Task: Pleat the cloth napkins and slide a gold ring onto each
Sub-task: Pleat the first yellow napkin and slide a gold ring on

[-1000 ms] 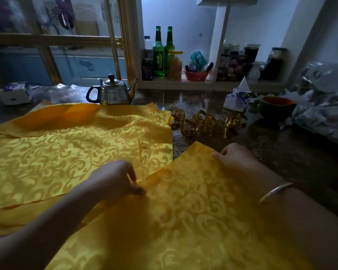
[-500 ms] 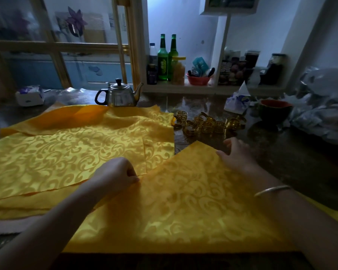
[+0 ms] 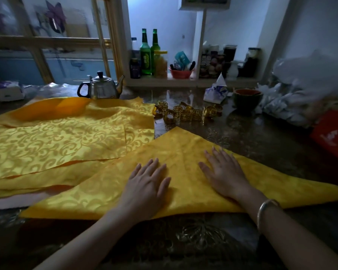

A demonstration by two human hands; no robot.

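Flattening the triangle before pleating. Your left hand (image 3: 146, 184) and right hand (image 3: 222, 172) both lie palm-down on the folded napkin (image 3: 183, 149), fingers straight and slightly spread, holding nothing. They rest either side of its centre crease, probably to press the doubled cloth flat so the pleats will start from an even surface.

The folded napkin sits at the middle of the worktop's (image 3: 261, 137) near edge. Its long base runs along that edge and its apex points toward the far edge. This puts the widest part under your palms, a sensible end from which to begin pleating.

The gold rings (image 3: 185, 114) are clustered just beyond the apex, apart from the cloth. There they stay out of the way of folding while remaining near for the final step. No ring is on a napkin yet.

The stack of napkins (image 3: 57, 139) lies spread flat toward the left edge, its right margin tucked under the folded napkin's left side. A teapot (image 3: 101, 88) stands behind the stack near the far edge.
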